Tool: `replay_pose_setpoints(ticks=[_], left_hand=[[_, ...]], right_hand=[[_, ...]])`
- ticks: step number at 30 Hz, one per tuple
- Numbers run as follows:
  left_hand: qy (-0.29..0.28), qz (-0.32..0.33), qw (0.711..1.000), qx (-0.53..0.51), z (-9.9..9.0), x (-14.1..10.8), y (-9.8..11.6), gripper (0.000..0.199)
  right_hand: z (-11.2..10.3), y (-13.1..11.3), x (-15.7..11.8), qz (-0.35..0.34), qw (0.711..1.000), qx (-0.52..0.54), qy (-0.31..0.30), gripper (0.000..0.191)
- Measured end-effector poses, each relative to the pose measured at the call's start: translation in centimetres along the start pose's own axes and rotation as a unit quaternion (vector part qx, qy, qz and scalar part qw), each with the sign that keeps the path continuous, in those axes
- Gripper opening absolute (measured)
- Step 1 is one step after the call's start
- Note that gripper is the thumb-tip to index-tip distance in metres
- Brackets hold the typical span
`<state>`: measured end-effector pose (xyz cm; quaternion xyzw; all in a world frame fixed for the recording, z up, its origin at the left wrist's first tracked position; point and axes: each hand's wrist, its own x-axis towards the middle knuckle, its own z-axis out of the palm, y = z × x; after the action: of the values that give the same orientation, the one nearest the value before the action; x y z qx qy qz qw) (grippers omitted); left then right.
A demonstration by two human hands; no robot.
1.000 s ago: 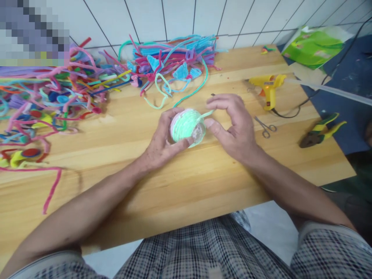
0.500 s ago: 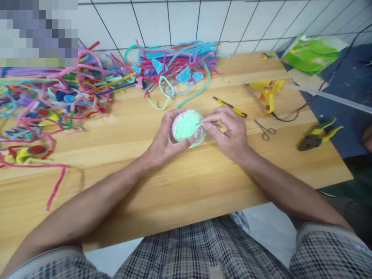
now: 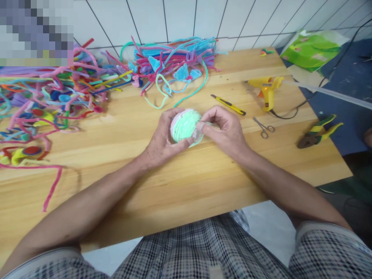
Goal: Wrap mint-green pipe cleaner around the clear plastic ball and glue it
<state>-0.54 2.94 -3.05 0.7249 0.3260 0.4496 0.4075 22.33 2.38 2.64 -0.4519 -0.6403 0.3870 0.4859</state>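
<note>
A ball (image 3: 186,126) wrapped in rows of mint-green pipe cleaner, with pale pink along its left side, sits over the middle of the table. At its lower right a see-through patch shows no wrapping. My left hand (image 3: 165,137) grips the ball from the left, thumb across its lower front and fingers behind. At the ball's right side, my right hand (image 3: 223,126) is closed in a pinch, thumb and forefinger against the surface. A thin strand of the mint-green pipe cleaner appears between those fingers, though most of it is hidden.
Tangled pipe cleaners (image 3: 58,97) cover the left side, with a bundle (image 3: 174,54) along the wall. To the right lie a yellow utility knife (image 3: 228,104), small scissors (image 3: 264,128), a yellow glue gun (image 3: 266,91) with its cord, and pliers (image 3: 318,131). A green packet (image 3: 312,50) is beyond.
The right thumb and forefinger have shifted slightly left, closer onto the ball, and the forefinger is more bent. The left hand keeps its hold. The whole view has moved a little.
</note>
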Motion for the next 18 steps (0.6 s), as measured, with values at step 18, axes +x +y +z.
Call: replay_pose_setpoints(ticks=[18], left_hand=[[-0.023,0.002,1.0,0.011,-0.46,0.15,0.26,0.08]], right_hand=[[0.42,0.05,-0.39,-0.02,0.998,-0.051,0.021,0.015]])
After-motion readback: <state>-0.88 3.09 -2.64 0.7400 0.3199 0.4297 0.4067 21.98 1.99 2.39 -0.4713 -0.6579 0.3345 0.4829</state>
